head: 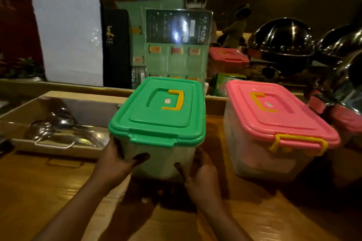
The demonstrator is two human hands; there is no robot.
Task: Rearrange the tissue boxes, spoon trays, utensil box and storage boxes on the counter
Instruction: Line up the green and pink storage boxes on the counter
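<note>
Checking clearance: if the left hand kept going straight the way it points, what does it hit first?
The left hand is already against the green-lidded storage box. Were the box not there, probably the counter's back ledge; depth unclear.

Both hands, left hand and right hand, are gripping the green-lidded storage box on the wooden counter, beside the pink-lidded storage box.

Black folder behind the counter shows gold letters "CAI". Print on the laminated sign and box stickers is too blurred to read.
</note>
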